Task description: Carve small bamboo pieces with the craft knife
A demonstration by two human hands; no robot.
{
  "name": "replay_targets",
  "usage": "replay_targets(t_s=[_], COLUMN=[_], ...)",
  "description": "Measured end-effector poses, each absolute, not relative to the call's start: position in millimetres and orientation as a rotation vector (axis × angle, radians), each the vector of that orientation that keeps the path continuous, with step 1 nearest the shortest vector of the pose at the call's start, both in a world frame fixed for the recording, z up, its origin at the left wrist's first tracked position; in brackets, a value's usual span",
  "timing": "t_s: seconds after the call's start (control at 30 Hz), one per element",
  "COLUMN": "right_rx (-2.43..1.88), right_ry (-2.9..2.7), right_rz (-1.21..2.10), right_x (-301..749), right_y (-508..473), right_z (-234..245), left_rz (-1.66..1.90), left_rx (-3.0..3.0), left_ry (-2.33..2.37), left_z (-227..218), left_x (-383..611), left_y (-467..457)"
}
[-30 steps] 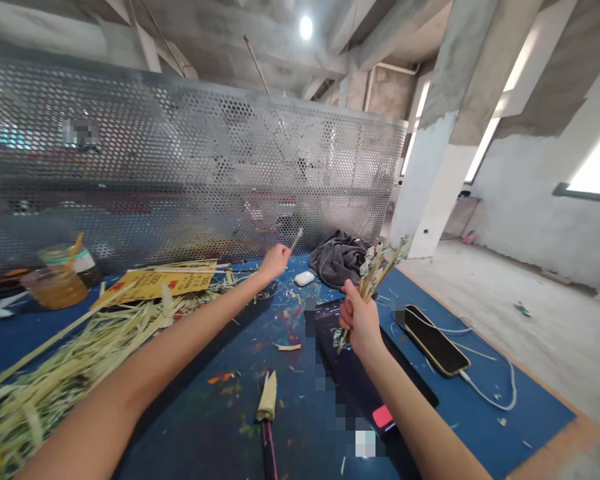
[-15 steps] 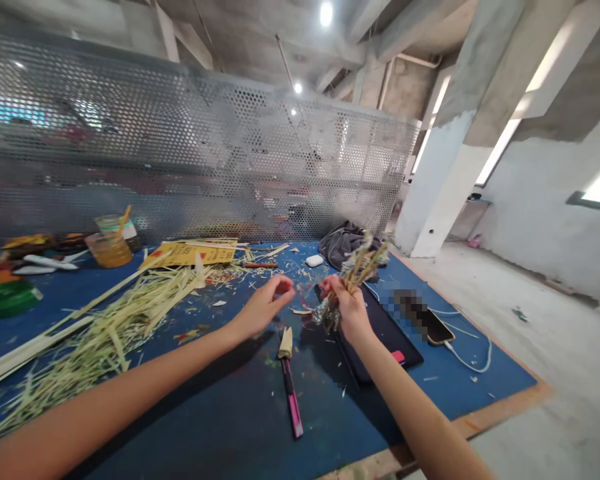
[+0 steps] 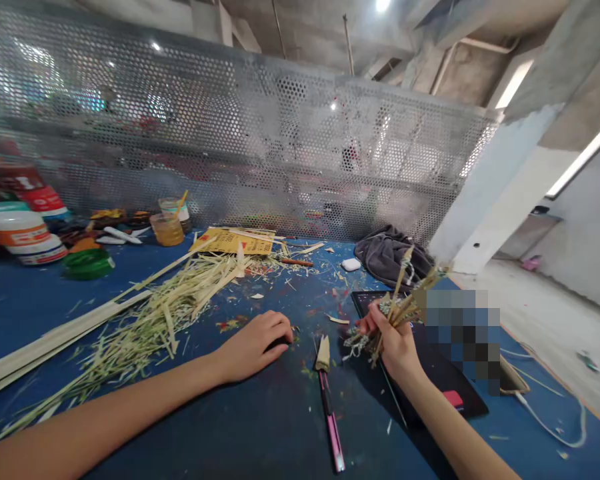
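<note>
My right hand (image 3: 397, 343) is closed around a loose bundle of short dry stalks (image 3: 405, 310), some wound with pale, silvery strands. It hovers above a black flat tablet-like board (image 3: 437, 357). My left hand (image 3: 260, 343) is low at the blue tabletop, fingers loosely curled and thumb apart, with nothing visible in it. Between the hands lies a slim pink-and-black utility knife (image 3: 331, 420). A pale, folded strip piece (image 3: 323, 353) sits at its far end. Left of my left hand spreads a heap of thin, pale green plant strips (image 3: 165, 307).
A yellow paper (image 3: 240, 241), a white case (image 3: 351, 265) and a dark cloth (image 3: 393, 250) lie toward the perforated metal screen (image 3: 280, 153). A jar of amber liquid (image 3: 167, 230), a green tape roll (image 3: 87, 263) and paint tubs (image 3: 25, 233) stand left. A cabled phone (image 3: 514, 377) lies right.
The view has swung left, bringing the paint tubs in. My left hand has lowered to the tabletop and turned palm-down. My right hand still holds the stalk bundle.
</note>
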State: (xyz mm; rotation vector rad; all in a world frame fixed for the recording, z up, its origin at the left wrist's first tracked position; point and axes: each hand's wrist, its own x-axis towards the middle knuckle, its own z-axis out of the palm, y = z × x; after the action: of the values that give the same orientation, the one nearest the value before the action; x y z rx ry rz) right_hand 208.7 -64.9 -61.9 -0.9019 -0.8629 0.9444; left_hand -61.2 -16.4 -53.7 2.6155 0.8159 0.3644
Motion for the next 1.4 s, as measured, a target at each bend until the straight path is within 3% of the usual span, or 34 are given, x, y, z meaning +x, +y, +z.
replay_targets(t_s=[0.17, 0.33, 0.53, 0.73, 1.23, 1.4], right_rx=[-0.917, -1.192, -0.974, -1.267, -0.832, -0.874], right_ry=[-0.871, -1.093, -0.899, -1.003, -0.860, -0.814], right_rz=[0.893, 0.773, 0.964, 0.979, 1.299, 1.326], right_x=[206.8, 202.2, 205.4, 205.7, 215.8, 226.6], right_y=[-72.9, -79.3, -79.3, -72.0, -80.3, -77.4], right_z=[-54.1, -64.3, -63.3, -74.1, -46.8, -47.0], left_rz=[0.387, 0.381, 0.357, 0.355, 0.393, 0.366], left_rx=[2.659, 2.674, 2.671, 2.675, 2.701, 2.700], left_ry=[0.810, 0.802, 0.808, 0.797, 0.791, 0.793], left_z=[-56.6, -57.5, -58.6, -59.2, -56.3, -56.0], left_x=[-62.1, -62.5, -62.3, -62.5, -61.7, -60.5], left_y=[-15.0, -15.4, -15.3, -13.9, -12.2, -11.2])
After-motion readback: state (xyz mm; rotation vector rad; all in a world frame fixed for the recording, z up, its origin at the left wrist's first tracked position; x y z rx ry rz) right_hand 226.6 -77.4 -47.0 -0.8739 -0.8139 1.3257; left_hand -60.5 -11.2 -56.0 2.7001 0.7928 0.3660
